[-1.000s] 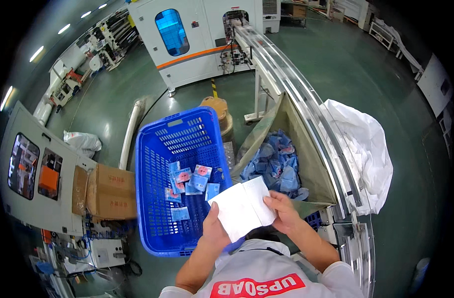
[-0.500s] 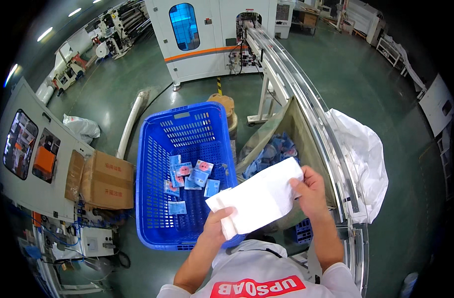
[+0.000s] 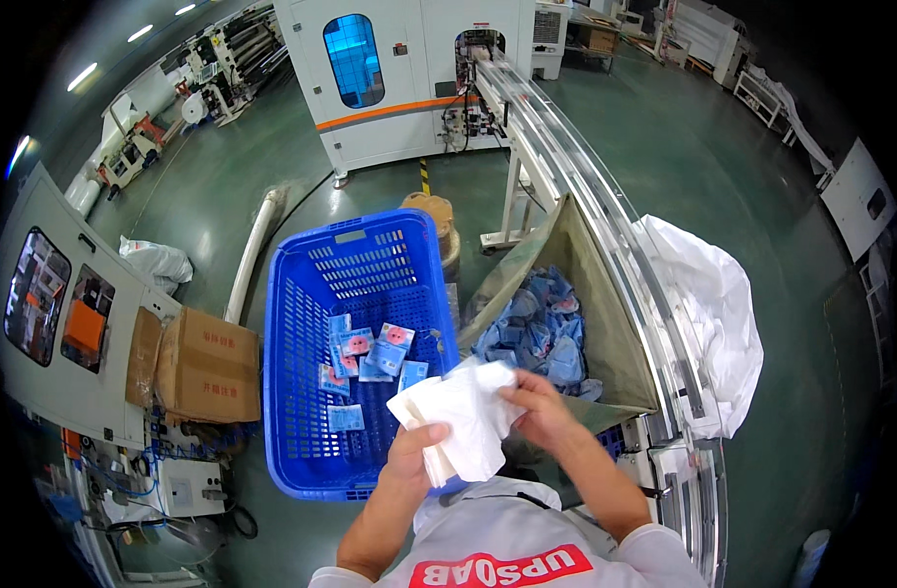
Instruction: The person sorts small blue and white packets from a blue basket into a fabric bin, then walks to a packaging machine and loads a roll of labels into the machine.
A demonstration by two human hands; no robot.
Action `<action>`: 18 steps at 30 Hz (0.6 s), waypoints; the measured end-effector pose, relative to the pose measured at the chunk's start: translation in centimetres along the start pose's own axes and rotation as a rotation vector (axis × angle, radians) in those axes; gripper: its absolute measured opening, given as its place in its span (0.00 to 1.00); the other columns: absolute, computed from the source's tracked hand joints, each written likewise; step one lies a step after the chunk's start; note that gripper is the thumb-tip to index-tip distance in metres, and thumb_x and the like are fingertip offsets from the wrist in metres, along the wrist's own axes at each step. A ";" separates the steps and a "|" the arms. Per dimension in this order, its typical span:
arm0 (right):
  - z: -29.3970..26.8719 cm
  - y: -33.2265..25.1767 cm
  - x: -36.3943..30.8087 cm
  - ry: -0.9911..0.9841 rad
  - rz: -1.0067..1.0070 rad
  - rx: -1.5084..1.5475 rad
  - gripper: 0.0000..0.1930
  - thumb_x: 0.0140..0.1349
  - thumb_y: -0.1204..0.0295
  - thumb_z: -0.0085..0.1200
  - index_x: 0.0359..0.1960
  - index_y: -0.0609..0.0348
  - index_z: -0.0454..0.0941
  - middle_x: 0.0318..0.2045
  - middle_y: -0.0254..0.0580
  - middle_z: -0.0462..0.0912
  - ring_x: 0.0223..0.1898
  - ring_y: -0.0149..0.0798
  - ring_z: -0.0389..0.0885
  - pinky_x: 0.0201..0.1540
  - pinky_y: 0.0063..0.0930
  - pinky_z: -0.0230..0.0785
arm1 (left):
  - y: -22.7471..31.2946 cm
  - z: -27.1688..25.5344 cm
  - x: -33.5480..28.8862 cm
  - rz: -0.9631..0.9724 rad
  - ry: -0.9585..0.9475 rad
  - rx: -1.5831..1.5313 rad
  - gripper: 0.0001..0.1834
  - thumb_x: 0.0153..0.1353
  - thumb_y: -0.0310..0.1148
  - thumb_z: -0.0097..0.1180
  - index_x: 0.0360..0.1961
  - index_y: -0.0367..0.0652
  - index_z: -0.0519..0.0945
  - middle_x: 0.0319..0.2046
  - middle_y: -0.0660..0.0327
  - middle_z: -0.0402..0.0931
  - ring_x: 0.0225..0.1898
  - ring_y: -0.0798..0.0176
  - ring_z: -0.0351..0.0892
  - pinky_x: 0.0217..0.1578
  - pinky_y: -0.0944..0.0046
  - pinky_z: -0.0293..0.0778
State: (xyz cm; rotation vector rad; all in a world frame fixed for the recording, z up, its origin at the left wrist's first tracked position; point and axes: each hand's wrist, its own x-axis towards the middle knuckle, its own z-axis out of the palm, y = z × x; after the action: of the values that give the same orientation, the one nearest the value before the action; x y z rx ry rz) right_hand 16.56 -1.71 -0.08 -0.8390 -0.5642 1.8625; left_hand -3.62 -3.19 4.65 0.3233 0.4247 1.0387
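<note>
White tissue sheets [image 3: 468,423], folded and crumpled, are held up in front of my body. My left hand [image 3: 411,455] pinches their lower left side, thumb on top. At their upper right, my right hand [image 3: 541,406] grips the edge between thumb and fingers. Just beyond them sits a blue plastic basket [image 3: 276,412], its near right corner partly hidden by the tissues. Several small blue tissue packs with pink pictures [image 3: 394,339] lie loose inside it. To its right, an olive cloth bin [image 3: 613,343] holds a heap of crumpled blue wrappers [image 3: 542,318].
A metal conveyor rail [image 3: 605,206] runs from a white machine [image 3: 390,127] down along my right side. White sheeting [image 3: 718,314] bulges beyond it. Cardboard boxes [image 3: 208,367] stand left of the basket, near a long white tube [image 3: 252,255] on the green floor.
The tissues were stretched out flat and are now bunched shorter. My right hand has come left and down toward my left hand. The view has shifted slightly.
</note>
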 end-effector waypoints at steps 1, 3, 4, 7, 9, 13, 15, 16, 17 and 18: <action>0.7 1.0 -0.1 -0.051 0.039 0.105 0.18 0.62 0.71 0.50 0.53 0.64 0.71 0.48 0.42 0.79 0.48 0.37 0.78 0.52 0.33 0.70 | 0.0 0.0 0.1 -0.009 0.020 0.024 0.34 0.48 0.27 0.59 0.59 0.34 0.65 0.50 0.47 0.74 0.49 0.50 0.78 0.51 0.52 0.75; 2.1 1.7 -0.4 -0.102 0.092 0.290 0.21 0.65 0.66 0.47 0.56 0.65 0.69 0.50 0.43 0.78 0.51 0.39 0.77 0.54 0.34 0.68 | 0.1 -0.2 0.1 -0.021 0.062 0.075 0.35 0.49 0.27 0.59 0.60 0.34 0.63 0.51 0.47 0.73 0.50 0.50 0.77 0.51 0.52 0.75; 2.7 1.7 -0.6 -0.100 0.108 0.367 0.22 0.65 0.63 0.46 0.57 0.65 0.68 0.51 0.43 0.77 0.52 0.39 0.77 0.54 0.34 0.68 | 0.3 -0.4 0.0 -0.022 0.077 0.086 0.34 0.50 0.27 0.59 0.60 0.34 0.63 0.51 0.47 0.73 0.50 0.50 0.77 0.52 0.52 0.74; 4.6 -0.1 -1.7 -0.055 0.152 0.455 0.25 0.69 0.55 0.37 0.57 0.63 0.68 0.53 0.44 0.76 0.52 0.39 0.77 0.54 0.34 0.70 | 0.7 -1.0 0.0 -0.014 0.120 0.123 0.32 0.52 0.26 0.58 0.59 0.35 0.64 0.51 0.48 0.73 0.50 0.50 0.77 0.51 0.52 0.75; 4.1 0.2 -1.3 -0.047 0.119 0.394 0.25 0.69 0.54 0.36 0.55 0.62 0.69 0.52 0.43 0.76 0.51 0.38 0.78 0.52 0.33 0.72 | 0.8 -1.1 0.0 0.007 0.145 0.154 0.30 0.53 0.25 0.57 0.59 0.36 0.65 0.51 0.50 0.73 0.51 0.51 0.76 0.50 0.53 0.76; 2.6 2.1 -0.4 0.015 -0.049 0.124 0.18 0.65 0.66 0.51 0.52 0.63 0.72 0.47 0.42 0.79 0.46 0.36 0.79 0.49 0.33 0.73 | -0.1 -2.5 0.5 -0.003 0.212 0.126 0.30 0.54 0.24 0.56 0.59 0.36 0.64 0.52 0.50 0.72 0.52 0.51 0.76 0.51 0.52 0.75; 3.3 1.6 -0.6 0.083 -0.085 0.082 0.16 0.61 0.73 0.56 0.50 0.64 0.73 0.45 0.41 0.80 0.44 0.35 0.80 0.48 0.32 0.73 | -0.3 -3.0 0.4 -0.008 0.233 0.080 0.30 0.55 0.25 0.55 0.60 0.35 0.64 0.52 0.49 0.72 0.52 0.50 0.76 0.52 0.51 0.74; 3.4 1.0 -0.5 0.110 -0.088 0.106 0.16 0.59 0.76 0.57 0.49 0.63 0.73 0.44 0.41 0.80 0.42 0.34 0.80 0.46 0.32 0.74 | -0.2 -3.3 0.4 -0.017 0.239 0.026 0.29 0.55 0.25 0.55 0.60 0.35 0.64 0.52 0.48 0.72 0.52 0.49 0.76 0.53 0.50 0.73; 3.3 0.5 -0.4 0.137 -0.091 0.129 0.17 0.57 0.79 0.59 0.49 0.63 0.74 0.44 0.41 0.80 0.41 0.33 0.80 0.45 0.31 0.75 | 0.1 -3.6 0.3 -0.025 0.244 -0.028 0.29 0.55 0.25 0.54 0.60 0.35 0.64 0.53 0.48 0.72 0.52 0.48 0.76 0.53 0.49 0.73; 2.8 0.0 -0.4 0.176 -0.139 0.099 0.15 0.58 0.78 0.58 0.48 0.62 0.74 0.42 0.40 0.80 0.40 0.34 0.81 0.44 0.32 0.76 | 0.3 -3.8 0.3 -0.033 0.249 -0.082 0.29 0.55 0.25 0.54 0.60 0.35 0.64 0.53 0.47 0.72 0.52 0.48 0.75 0.53 0.49 0.73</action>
State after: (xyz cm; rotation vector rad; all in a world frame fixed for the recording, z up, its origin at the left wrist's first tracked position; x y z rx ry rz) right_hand 14.54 -2.10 1.92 -0.8656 -0.4061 1.6576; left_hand -5.57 -2.61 1.39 0.1128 0.6077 1.0646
